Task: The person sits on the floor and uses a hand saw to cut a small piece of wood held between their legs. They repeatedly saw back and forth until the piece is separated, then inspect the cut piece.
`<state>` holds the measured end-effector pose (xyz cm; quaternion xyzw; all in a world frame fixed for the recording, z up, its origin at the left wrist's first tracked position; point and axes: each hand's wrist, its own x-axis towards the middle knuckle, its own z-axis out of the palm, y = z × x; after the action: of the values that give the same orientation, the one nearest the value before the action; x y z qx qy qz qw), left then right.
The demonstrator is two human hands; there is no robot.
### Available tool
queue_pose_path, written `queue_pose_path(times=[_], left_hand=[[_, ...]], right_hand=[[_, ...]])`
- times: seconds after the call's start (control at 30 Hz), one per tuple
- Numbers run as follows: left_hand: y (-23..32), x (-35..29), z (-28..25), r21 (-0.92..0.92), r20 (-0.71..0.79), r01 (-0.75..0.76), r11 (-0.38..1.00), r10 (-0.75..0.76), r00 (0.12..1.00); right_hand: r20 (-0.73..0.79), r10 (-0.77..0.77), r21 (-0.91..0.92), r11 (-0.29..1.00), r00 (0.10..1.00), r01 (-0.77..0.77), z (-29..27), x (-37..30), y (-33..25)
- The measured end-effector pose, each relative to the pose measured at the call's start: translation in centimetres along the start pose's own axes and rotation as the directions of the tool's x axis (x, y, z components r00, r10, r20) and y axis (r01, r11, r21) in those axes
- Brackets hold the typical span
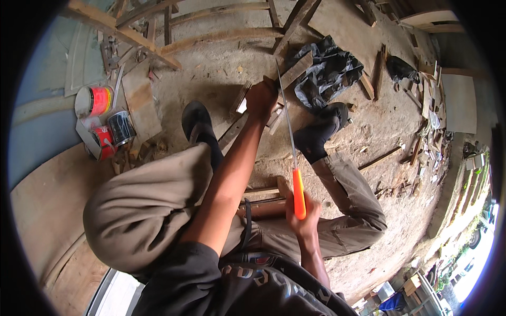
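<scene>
My right hand [304, 217] is closed around the orange handle of a handsaw [299, 192], low in the middle of the view. Its thin blade points away from me, seen nearly edge-on, and crosses a wooden board [298, 71] just right of my left hand [262, 99]. That left hand is closed on the board and presses from above; its fingertips are partly hidden. Short wood pieces [240, 100] lie below and beside it, between my feet. Whether the teeth are inside a cut cannot be made out.
A crumpled black plastic bag [329, 71] lies beyond the board. Wooden frames [221, 37] stand at the far side. Paint cans [100, 100] sit at the left by a wall. Wood scraps [416, 163] litter the floor at the right.
</scene>
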<state>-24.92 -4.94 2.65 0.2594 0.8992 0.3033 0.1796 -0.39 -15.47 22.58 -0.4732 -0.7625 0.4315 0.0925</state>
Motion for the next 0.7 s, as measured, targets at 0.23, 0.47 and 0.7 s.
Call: queue_pose_path(times=[0.23, 0.47, 0.7], left_hand=[[0.7, -0.9, -1.9, 0.015, -0.002, 0.095, 0.995, -0.095, 0.995], [-0.3, -0.1, -0.5, 0.045, 0.000, 0.037, 0.998, -0.037, 0.999], [0.0, 0.0, -0.4, 0.107, -0.044, -0.069, 0.992, 0.074, 0.996]], right_hand=[[-0.013, -0.083, 0.045, 0.996, 0.996, 0.083, 0.6, 3.6, -1.2], [0.042, 0.006, 0.021, 1.000, 0.999, -0.007, -0.9, -3.0, 0.5], [-0.056, -0.047, 0.088, 0.995, 0.997, 0.052, 2.6, 5.3, -0.8]])
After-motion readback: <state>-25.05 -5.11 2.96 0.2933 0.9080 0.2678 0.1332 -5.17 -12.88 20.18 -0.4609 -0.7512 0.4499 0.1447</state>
